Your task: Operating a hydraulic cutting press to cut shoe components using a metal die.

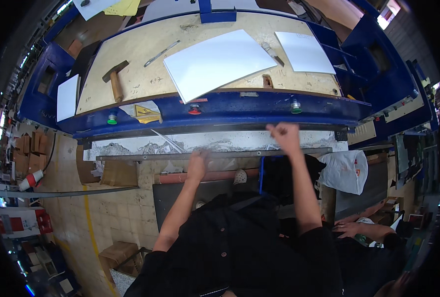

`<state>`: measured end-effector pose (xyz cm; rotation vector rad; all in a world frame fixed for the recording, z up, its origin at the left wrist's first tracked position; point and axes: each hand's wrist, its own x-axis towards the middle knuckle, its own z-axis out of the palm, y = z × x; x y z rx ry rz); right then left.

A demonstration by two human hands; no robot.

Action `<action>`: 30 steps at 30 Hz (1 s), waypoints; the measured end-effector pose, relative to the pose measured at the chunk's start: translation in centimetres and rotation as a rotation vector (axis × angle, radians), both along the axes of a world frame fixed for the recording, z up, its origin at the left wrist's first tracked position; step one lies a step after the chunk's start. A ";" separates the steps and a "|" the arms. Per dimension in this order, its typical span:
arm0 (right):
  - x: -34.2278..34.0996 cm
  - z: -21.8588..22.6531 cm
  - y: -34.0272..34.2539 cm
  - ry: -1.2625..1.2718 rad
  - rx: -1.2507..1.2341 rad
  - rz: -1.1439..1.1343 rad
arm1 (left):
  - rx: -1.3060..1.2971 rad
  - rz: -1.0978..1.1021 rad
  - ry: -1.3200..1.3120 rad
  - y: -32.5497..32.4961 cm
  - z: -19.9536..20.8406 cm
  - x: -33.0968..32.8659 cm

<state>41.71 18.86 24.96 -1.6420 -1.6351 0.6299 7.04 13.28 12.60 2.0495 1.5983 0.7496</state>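
Note:
My left hand (pixel 198 166) is closed at the dark front bar (pixel 239 155) of a blue machine. Whatever its fingers might hold is hidden. Farther right, my right hand (pixel 285 136) is raised over the white ledge (pixel 324 138) behind that bar, its fingers curled in; I cannot make out anything in them. Grey debris (pixel 155 147) and paper scraps lie along the ledge. A white paper strip (pixel 168 141) slants across it, left of my left hand. Beyond, on the machine's wooden top (pixel 145 81), lies a stack of white sheets (pixel 220 64).
A hammer (pixel 115 81), a pen (pixel 161 53), a brush (pixel 272 53) and another sheet stack (pixel 304 52) lie on the wooden top. Green and red buttons (pixel 194 109) line its blue front. A white plastic bag (pixel 346 171) hangs right. Another person's hand (pixel 348 228) shows lower right.

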 end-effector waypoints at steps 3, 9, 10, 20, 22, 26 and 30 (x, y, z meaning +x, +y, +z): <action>-3.3 -3.3 -4.8 -0.076 -0.107 0.128 | -0.012 0.010 -0.012 0.5 2.4 0.0; -4.6 -6.4 -7.5 -0.360 -0.017 0.179 | -0.038 -0.001 -0.011 0.8 4.4 1.0; -4.6 -6.5 -7.4 -0.355 -0.017 0.166 | -0.049 0.001 -0.016 0.7 4.7 1.1; -5.2 -6.1 -6.2 -0.449 -0.195 0.104 | -0.017 -0.029 0.084 0.4 3.6 0.8; -5.2 -6.7 -6.4 -0.464 -0.171 0.084 | -0.037 -0.052 0.091 0.3 3.8 0.8; -5.3 -7.5 -6.4 -0.448 -0.166 0.040 | -0.016 -0.042 0.093 0.6 3.4 0.8; -5.3 -8.5 -7.9 -0.429 -0.228 0.072 | -0.092 -0.046 0.085 -0.8 3.4 0.9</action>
